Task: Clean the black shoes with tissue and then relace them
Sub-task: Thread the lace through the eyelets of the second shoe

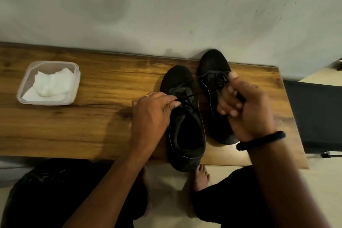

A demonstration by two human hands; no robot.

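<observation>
Wood, warm and grainy, makes up the bench [92, 126] that we take as our marker, and both black shoes stand on its right half. The nearer shoe [187, 135] lies with its heel hanging just over the bench's front edge. The farther shoe [212, 63] lies beside it, its toe reaching the bench's back edge at the foot of the wall [166, 5].

We see the left hand [153, 111] above the middle of the bench, over the nearer shoe's tongue. Its thumb and forefinger pinch a black lace [192, 96] right at the fingertips (a ring [146, 95] shows on one finger). From that pinch the lace runs taut toward the bench's right end and into the right hand [246, 109], which is raised over the farther shoe. Its fingers are curled tight into the palm around the lace. The thumb points toward the bench's back edge and lies against a bunch of lace on that shoe. We cannot tell which eyelets each strand passes through.

A black band [262, 139] circles the right wrist. At the bench's left end sits a clear plastic tub [24, 87] with crumpled white tissue [51, 85] inside it. Just below the bench's front edge we see a bare foot [200, 177].
</observation>
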